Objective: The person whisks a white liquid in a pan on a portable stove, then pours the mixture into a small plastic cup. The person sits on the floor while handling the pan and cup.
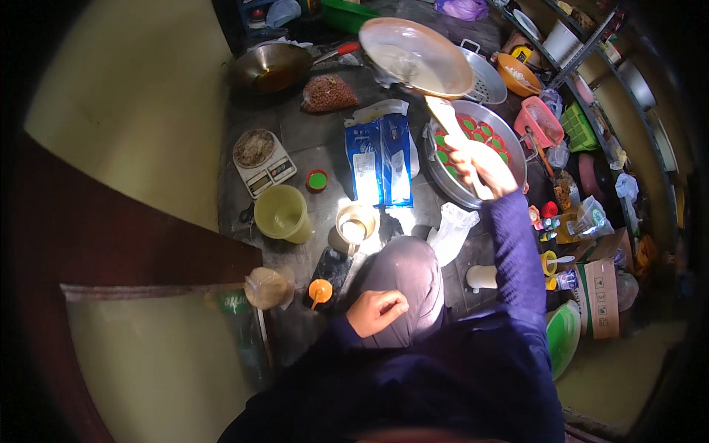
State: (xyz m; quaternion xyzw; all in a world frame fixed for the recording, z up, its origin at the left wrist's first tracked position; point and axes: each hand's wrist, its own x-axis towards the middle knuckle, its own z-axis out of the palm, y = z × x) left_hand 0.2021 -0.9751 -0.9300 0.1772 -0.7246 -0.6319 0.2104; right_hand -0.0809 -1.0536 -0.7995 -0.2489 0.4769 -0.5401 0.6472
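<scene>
My right hand [481, 168] is closed around the pale handle of a wide round pan [417, 55], whose inside looks cream-coloured and wet. The pan is raised at the far side, tilted, partly over a large metal steamer pot [442, 179]. Inside that pot stand several red cups with green filling [480, 135]. My left hand [377, 313] rests on my knee with its fingers curled in and nothing visible in them. Just left of it lies an orange scoop [320, 292] on a dark flat object [334, 267]. A small handled cup [357, 224] stands beyond the knee.
To the left are a kitchen scale [264, 173], a yellowish bucket [281, 213] and one red cup with green filling [317, 180]. Blue packets [380, 164] lie mid-floor. A wok [272, 66] and bagged nuts [329, 94] are farther back. Shelves, bottles and a carton [599, 299] line the right.
</scene>
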